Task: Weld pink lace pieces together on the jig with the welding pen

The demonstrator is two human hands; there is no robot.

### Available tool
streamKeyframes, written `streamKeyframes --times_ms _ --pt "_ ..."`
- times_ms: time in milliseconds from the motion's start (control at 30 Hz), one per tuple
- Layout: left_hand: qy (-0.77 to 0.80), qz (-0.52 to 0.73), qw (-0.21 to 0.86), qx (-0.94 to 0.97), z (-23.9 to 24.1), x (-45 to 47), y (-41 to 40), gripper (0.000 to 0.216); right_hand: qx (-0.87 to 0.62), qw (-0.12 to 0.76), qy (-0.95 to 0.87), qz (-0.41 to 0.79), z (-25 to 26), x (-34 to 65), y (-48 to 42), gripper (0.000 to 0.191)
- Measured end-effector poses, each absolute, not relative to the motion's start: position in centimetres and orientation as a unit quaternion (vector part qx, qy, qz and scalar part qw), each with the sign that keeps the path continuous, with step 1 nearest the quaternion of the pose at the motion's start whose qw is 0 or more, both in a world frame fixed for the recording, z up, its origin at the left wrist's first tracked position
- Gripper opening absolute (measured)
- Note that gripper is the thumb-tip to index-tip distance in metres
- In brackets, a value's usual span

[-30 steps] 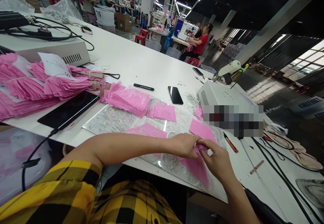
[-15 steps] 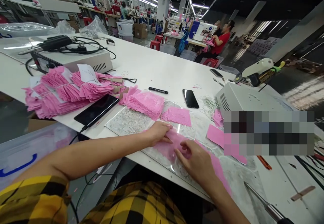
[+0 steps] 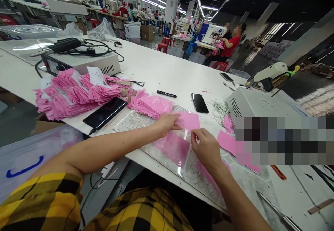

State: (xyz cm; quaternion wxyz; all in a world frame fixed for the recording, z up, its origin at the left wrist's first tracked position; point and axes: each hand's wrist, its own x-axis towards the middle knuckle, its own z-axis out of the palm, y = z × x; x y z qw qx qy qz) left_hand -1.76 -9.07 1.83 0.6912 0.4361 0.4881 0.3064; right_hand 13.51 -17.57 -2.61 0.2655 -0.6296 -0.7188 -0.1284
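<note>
My left hand (image 3: 167,122) pinches the left edge of a small pink lace piece (image 3: 190,120) lying on a clear plastic sheet (image 3: 135,120) on the white table (image 3: 161,71). My right hand (image 3: 206,146) pinches the same piece at its lower edge, fingers closed. Just below the hands another pink lace piece (image 3: 172,148) lies flat on the sheet. A stack of pink lace pieces (image 3: 153,105) sits left of my left hand.
Bundles of pink lace (image 3: 73,93) lie at the left beside a dark tablet (image 3: 104,113) and a white machine box (image 3: 78,62). A phone (image 3: 199,103), a black marker (image 3: 166,94) and a second white box (image 3: 250,103) stand behind. A person in red (image 3: 231,46) sits far off.
Both hands moved from the lower lace piece up to the small piece farther back and took hold of it. The head turned left, shifting the scene right.
</note>
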Motion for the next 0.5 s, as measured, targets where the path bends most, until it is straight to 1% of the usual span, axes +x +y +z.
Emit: streamKeyframes --times_ms 100,200,300,367,500 --pt "0.512 0.254 0.63 0.525 0.7 -4.8 -9.0 0.032 -0.557 0.269 -0.775 -0.132 -3.4 12.5 -18.7 0.021" --pt "0.525 0.21 0.537 0.626 -0.2 -7.9 -9.7 0.029 -0.486 0.268 -0.819 -0.145 -4.2 11.6 -20.0 0.025" --pt "0.521 0.194 0.446 0.701 -0.5 -9.8 -10.6 0.03 -0.459 0.26 -0.837 -0.141 -4.7 11.4 -20.6 0.026" --pt "0.512 0.168 0.392 0.745 -0.6 -10.2 -11.0 0.034 -0.452 0.257 -0.843 -0.136 -4.7 11.3 -20.7 0.028" --pt "0.475 0.043 0.222 0.85 -0.7 -10.6 -11.8 0.046 -0.448 0.265 -0.847 -0.108 -4.1 10.9 -21.2 0.026"
